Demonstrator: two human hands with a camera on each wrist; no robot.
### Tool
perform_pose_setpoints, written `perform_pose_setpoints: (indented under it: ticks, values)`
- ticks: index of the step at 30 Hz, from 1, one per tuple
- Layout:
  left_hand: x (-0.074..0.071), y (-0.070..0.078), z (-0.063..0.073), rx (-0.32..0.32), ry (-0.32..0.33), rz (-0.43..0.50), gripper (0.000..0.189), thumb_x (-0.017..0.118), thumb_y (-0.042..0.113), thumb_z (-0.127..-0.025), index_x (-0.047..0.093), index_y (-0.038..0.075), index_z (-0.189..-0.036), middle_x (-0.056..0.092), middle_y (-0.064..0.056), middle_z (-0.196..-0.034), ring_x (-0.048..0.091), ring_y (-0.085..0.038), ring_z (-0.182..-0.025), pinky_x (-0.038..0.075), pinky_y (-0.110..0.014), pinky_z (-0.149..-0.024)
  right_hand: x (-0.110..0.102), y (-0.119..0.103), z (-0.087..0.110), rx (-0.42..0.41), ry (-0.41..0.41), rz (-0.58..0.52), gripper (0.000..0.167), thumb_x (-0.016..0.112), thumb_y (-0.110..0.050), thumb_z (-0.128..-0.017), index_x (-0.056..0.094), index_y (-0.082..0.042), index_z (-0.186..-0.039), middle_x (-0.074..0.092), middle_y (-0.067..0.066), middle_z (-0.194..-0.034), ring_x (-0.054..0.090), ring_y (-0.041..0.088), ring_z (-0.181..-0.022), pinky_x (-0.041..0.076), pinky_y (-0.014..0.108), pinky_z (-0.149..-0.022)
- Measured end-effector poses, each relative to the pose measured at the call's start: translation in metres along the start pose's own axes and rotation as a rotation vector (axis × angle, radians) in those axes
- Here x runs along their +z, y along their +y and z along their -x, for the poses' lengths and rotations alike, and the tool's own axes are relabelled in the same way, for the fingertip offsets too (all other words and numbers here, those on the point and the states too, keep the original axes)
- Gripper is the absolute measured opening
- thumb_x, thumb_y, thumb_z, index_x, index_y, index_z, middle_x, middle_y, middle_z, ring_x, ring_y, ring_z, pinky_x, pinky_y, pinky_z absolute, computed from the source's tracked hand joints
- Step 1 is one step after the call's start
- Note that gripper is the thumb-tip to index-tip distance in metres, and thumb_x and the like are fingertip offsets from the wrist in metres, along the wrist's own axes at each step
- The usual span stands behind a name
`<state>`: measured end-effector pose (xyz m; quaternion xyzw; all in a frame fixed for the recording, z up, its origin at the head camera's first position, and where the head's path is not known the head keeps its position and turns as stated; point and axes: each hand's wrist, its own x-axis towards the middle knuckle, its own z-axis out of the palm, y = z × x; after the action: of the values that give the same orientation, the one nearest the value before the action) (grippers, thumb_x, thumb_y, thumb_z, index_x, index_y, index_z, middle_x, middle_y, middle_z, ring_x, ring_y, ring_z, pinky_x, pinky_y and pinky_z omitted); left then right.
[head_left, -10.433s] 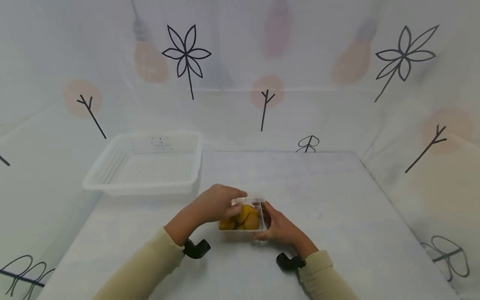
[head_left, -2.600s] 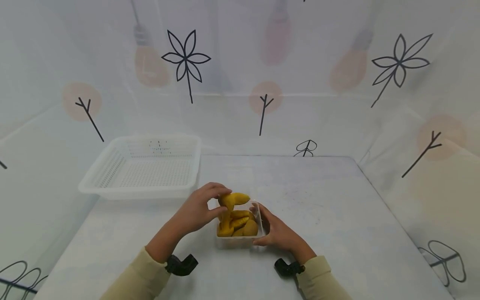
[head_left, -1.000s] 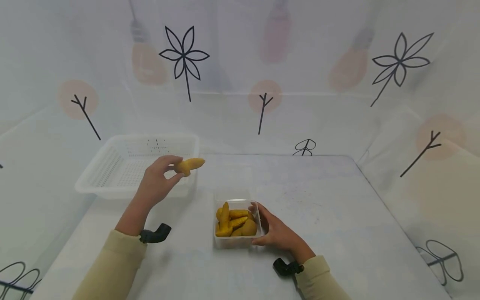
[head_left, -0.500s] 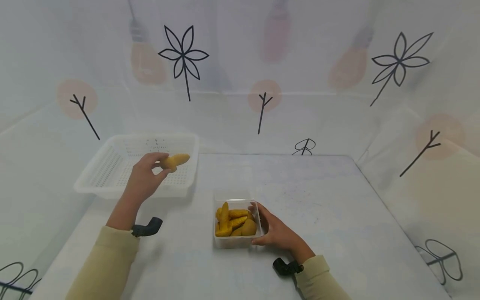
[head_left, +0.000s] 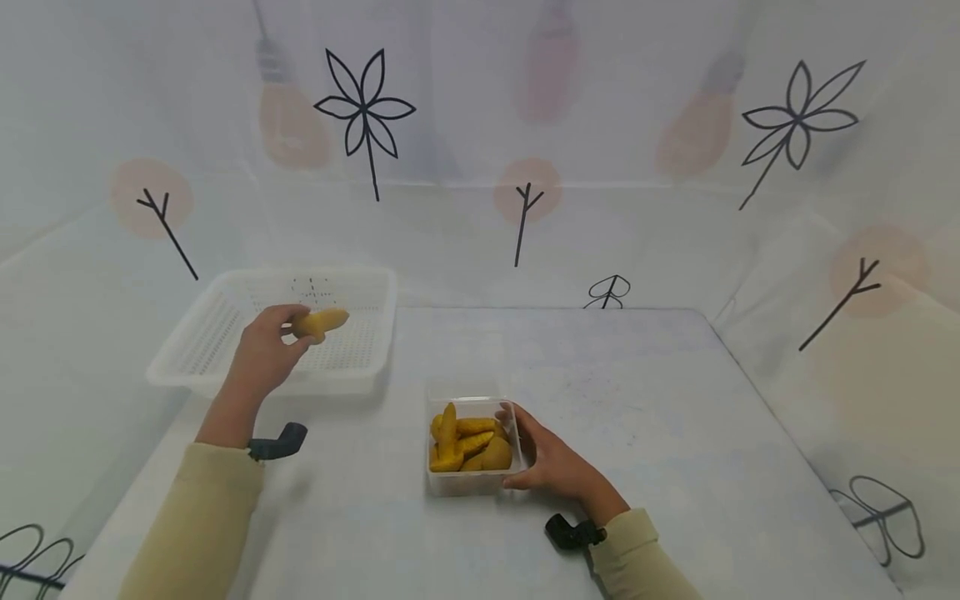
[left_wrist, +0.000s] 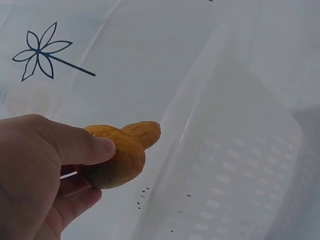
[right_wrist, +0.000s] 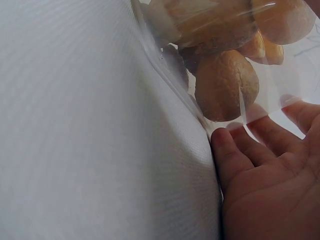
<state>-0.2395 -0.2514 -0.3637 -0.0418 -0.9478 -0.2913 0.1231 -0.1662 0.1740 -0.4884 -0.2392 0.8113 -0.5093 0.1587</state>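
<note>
My left hand [head_left: 264,350] pinches a yellow mushroom [head_left: 321,322] between thumb and fingers, above the white perforated basket [head_left: 345,383]. In the left wrist view the mushroom's [left_wrist: 122,157] rounded, brownish cap sits in the fingers, its stubby stem pointing away. On the table, a clear plastic box [head_left: 467,484] contains several more yellow mushrooms [head_left: 476,442]. My right hand [head_left: 558,462] grips the box's right side, thumb at the near corner and fingers toward the back. Through the box wall, the right wrist view shows a rounded mushroom [right_wrist: 227,87] close to the fingertips.
The basket stands at the back left of the white table [head_left: 637,417]. A translucent flap [head_left: 467,389] rises behind the box. White printed cloth [head_left: 465,100] surrounds the table at the back and sides. Each wrist wears a black camera mount [head_left: 279,442].
My left hand has lifted a mushroom out of the box and carried it left over the basket, drifting further left in the last second. My right hand stays on the box.
</note>
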Motion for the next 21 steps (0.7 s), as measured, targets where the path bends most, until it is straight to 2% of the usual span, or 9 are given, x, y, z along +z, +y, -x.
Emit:
perform_pose_setpoints:
  ticks: [3, 10, 16, 21]
  values:
    - [0.0, -0.004, -0.002, -0.029, -0.022, -0.007, 0.048, 0.063, 0.009, -0.092, 0.047, 0.0, -0.136, 0.046, -0.024, -0.137, 0.049, -0.045, -0.124, 0.048, -0.056, -0.098, 0.0, 0.0, 0.0, 0.004, 0.002, -0.001, 0.11, 0.084, -0.028, -0.074, 0.011, -0.027, -0.156, 0.027, 0.001, -0.159, 0.026, 0.025, -0.147, 0.025, 0.049, -0.117]
    - [0.001, -0.012, -0.005, -0.103, -0.071, -0.032, 0.048, 0.062, 0.009, -0.092, 0.046, 0.0, -0.137, 0.044, -0.025, -0.138, 0.048, -0.044, -0.121, 0.046, -0.057, -0.099, 0.0, 0.002, -0.002, 0.019, 0.001, -0.013, 0.111, 0.085, -0.025, -0.073, 0.011, -0.027, -0.156, 0.028, -0.001, -0.159, 0.026, 0.024, -0.147, 0.026, 0.041, -0.117]
    - [0.002, -0.018, -0.006, -0.143, -0.114, -0.073, 0.048, 0.063, 0.008, -0.091, 0.046, -0.003, -0.135, 0.044, -0.026, -0.134, 0.049, -0.043, -0.117, 0.046, -0.057, -0.099, 0.0, 0.001, -0.002, 0.018, 0.0, -0.029, 0.111, 0.085, -0.026, -0.073, 0.011, -0.026, -0.156, 0.027, 0.001, -0.159, 0.025, 0.025, -0.148, 0.024, 0.05, -0.118]
    - [0.003, -0.023, -0.008, -0.161, -0.151, -0.118, 0.05, 0.063, 0.009, -0.09, 0.045, -0.005, -0.135, 0.045, -0.028, -0.132, 0.049, -0.044, -0.116, 0.044, -0.058, -0.101, 0.001, 0.001, -0.002, 0.019, -0.002, -0.04, 0.111, 0.085, -0.025, -0.073, 0.011, -0.027, -0.156, 0.026, 0.001, -0.159, 0.022, 0.024, -0.149, 0.022, 0.05, -0.118]
